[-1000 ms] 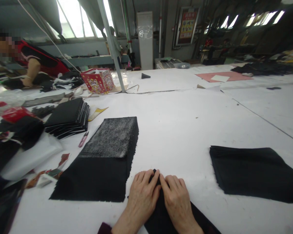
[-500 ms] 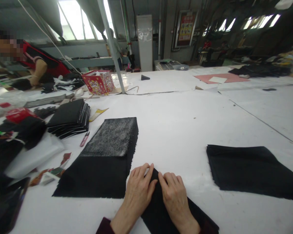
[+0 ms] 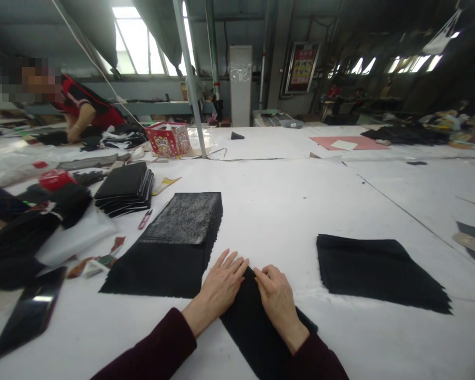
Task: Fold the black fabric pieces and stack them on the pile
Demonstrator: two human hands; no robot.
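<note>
A black fabric piece [image 3: 247, 327] lies slantwise in front of me, its narrow tip pointing away and a folded edge running down its right side. Fingers stretched out, my left hand [image 3: 224, 277] lies flat across the fabric's upper left edge. My right hand [image 3: 276, 298] pinches the fold near the tip between thumb and fingers. To the left, close to my left hand, stands a stack of black fabric pieces [image 3: 158, 269], its far part covered by a speckled grey layer [image 3: 186, 216]. Another pile of black fabric [image 3: 376, 269] rests farther right.
Thread snips [image 3: 144, 219], a folded dark stack [image 3: 122, 184], plastic bags and a phone-like dark slab [image 3: 29, 311] crowd the left side. A metal pole [image 3: 192, 79] rises behind, beside a red patterned box [image 3: 168, 140]. A co-worker [image 3: 91, 108] leans over the table at far left.
My left hand has gone from gripping near the tip to lying flatter with fingers extended. My right hand stays at the fold. The camera view has tilted up somewhat.
</note>
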